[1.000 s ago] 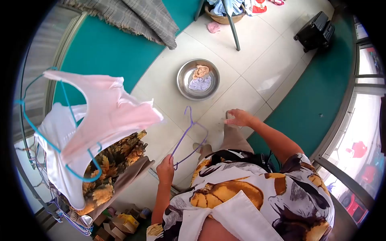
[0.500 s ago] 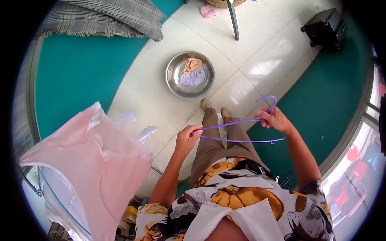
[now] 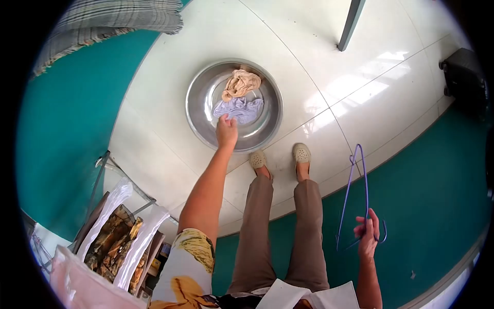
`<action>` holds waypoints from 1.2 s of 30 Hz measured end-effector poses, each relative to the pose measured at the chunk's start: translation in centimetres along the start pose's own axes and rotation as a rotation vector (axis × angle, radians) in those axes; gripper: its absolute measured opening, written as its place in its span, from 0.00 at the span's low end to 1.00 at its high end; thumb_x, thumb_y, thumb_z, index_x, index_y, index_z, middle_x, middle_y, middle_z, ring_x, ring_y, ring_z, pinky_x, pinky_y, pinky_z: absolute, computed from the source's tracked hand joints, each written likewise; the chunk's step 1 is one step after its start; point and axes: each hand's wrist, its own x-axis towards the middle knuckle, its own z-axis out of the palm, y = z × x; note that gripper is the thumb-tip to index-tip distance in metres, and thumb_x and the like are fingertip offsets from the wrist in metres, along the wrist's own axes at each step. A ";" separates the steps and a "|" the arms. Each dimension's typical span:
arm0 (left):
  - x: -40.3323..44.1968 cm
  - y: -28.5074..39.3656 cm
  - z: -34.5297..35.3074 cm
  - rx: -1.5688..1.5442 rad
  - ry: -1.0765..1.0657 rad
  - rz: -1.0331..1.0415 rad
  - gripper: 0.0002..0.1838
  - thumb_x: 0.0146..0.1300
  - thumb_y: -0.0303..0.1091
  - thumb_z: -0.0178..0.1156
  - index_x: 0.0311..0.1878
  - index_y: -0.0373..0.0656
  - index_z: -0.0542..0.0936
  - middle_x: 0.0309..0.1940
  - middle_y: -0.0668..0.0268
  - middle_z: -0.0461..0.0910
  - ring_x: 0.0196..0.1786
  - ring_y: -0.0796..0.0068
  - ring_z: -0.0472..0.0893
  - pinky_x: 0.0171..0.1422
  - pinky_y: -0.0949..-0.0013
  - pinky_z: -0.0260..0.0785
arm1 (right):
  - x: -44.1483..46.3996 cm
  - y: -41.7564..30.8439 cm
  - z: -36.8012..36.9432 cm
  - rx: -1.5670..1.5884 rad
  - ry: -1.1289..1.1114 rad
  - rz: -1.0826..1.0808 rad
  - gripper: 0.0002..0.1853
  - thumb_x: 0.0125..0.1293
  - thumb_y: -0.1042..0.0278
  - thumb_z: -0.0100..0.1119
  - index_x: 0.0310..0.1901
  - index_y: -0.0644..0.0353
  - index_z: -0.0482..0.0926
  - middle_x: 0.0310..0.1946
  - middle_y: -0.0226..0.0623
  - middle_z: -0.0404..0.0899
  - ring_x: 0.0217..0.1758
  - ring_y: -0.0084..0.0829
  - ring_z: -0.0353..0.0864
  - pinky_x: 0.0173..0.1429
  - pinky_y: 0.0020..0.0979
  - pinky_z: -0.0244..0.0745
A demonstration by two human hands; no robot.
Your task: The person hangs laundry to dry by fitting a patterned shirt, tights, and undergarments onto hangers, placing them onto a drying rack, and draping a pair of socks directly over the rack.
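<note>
My left hand (image 3: 227, 133) reaches over the near rim of a steel basin (image 3: 193, 126), fingers slightly apart at the lower edge of a lavender cloth (image 3: 242, 109). Whether the fingertips touch it cannot be made out. The cloth lies crumpled on the basin's bottom, below a peach-coloured cloth (image 3: 242, 84). Off to the right, my right hand (image 3: 368, 238) is closed around a purple clothes hanger (image 3: 366, 177) near its hook. The hanger's long frame points away from me, with nothing on it.
Pale pink fabric (image 3: 85, 280) hangs at the lower left, near a rack of goods (image 3: 116, 237). A plaid fringed cloth (image 3: 118, 18) lies at the upper left. A grey leg (image 3: 351, 24) stands on the tiled floor (image 3: 288, 31); a black suitcase (image 3: 465, 77) is at right.
I have bent closer to the basin. My left hand has let go of the hanger and moved into the basin. My right hand has swung the hanger out to the right.
</note>
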 end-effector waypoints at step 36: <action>-37.1 27.0 -45.4 -2.072 -0.226 0.243 0.14 0.68 0.39 0.33 0.42 0.41 0.66 0.40 0.60 0.73 0.45 0.65 0.73 0.51 0.62 0.65 | -17.4 -26.0 4.3 -0.196 -1.008 -1.199 0.16 0.49 0.79 0.60 0.43 0.58 0.76 0.26 0.32 0.68 0.29 0.25 0.68 0.33 0.22 0.65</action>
